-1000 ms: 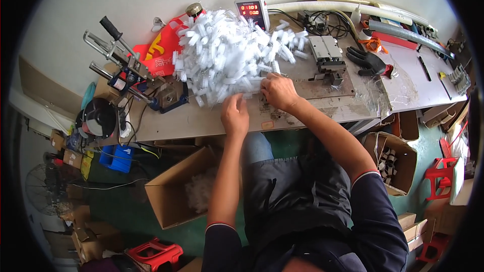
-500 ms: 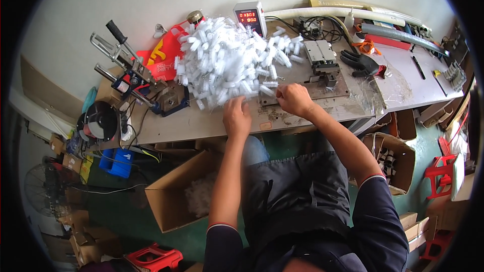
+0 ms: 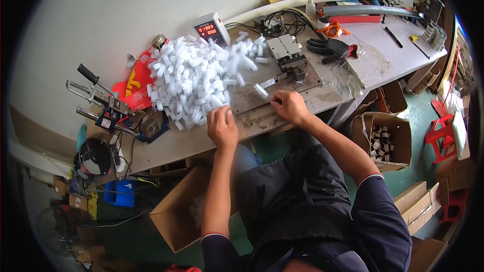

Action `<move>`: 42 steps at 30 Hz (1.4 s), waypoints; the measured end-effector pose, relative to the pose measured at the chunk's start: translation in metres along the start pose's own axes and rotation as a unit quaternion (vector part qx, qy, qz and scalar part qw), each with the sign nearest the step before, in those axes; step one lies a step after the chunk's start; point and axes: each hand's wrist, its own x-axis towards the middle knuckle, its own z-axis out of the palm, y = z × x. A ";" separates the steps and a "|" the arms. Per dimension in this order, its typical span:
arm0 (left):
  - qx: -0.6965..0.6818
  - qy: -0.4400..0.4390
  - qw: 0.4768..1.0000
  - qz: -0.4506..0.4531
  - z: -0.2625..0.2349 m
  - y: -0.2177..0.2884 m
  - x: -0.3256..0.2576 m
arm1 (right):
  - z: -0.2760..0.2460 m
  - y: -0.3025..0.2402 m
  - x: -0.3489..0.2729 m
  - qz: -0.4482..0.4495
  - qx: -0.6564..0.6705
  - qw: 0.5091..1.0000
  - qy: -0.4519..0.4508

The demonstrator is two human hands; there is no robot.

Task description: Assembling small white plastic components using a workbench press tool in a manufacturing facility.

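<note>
A large heap of small white bristle brushes (image 3: pixel 189 78) with thin wire stems covers the middle of the bench. Against its near edge is my left hand (image 3: pixel 222 128), fingers curled together; whatever they may hold is hidden. My right hand (image 3: pixel 290 107) is closed in a pinch at the bench's front edge, by a single white brush (image 3: pixel 260 91) that it appears to grip at the near end. A second loose brush (image 3: pixel 268 83) lies just beyond, beside the metal clamp fixture (image 3: pixel 288 53) on its steel base plate (image 3: pixel 313 81).
Behind the heap stands a counter box with a red display (image 3: pixel 210 29). A hand-lever press (image 3: pixel 113 108) is at the left. A black glove (image 3: pixel 327 49) lies right of the fixture. Cardboard boxes stand below, one open (image 3: pixel 174 211) at left, another (image 3: pixel 401 143) at right.
My view has turned, so the bench appears shifted left. Relative to the bench, my right hand has moved right toward the fixture, the brush moving with it. My left hand stays near the heap.
</note>
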 end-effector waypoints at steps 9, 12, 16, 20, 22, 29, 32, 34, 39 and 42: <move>0.019 -0.106 0.990 0.088 0.085 0.034 0.051 | -0.034 0.022 -0.022 0.030 -0.055 0.988 0.139; 0.052 -0.087 0.994 0.043 0.094 0.022 0.043 | -0.041 0.031 -0.021 0.053 -0.076 0.985 0.146; 0.071 -0.080 0.994 -0.006 0.088 0.020 0.044 | -0.039 0.032 -0.016 0.058 -0.111 0.981 0.149; 0.053 -0.039 0.997 0.041 0.092 0.033 0.058 | -0.035 0.035 -0.011 0.091 -0.134 0.974 0.157; 0.020 -0.024 0.997 0.074 0.098 0.040 0.068 | -0.032 0.033 -0.010 0.095 -0.146 0.973 0.154; -0.056 0.022 0.995 0.074 0.112 0.031 0.076 | -0.028 0.028 -0.007 0.121 -0.174 0.966 0.148; -0.089 0.056 0.993 0.050 0.111 0.027 0.076 | -0.026 0.026 -0.004 0.143 -0.187 0.961 0.147; -0.100 0.059 0.992 0.041 0.112 0.023 0.077 | -0.025 0.024 -0.001 0.149 -0.198 0.958 0.147; -0.118 0.063 0.990 0.036 0.109 0.023 0.077 | -0.026 0.020 -0.001 0.185 -0.157 0.957 0.157; -0.121 0.061 0.990 0.035 0.107 0.023 0.076 | -0.026 0.018 -0.001 0.182 -0.133 0.960 0.169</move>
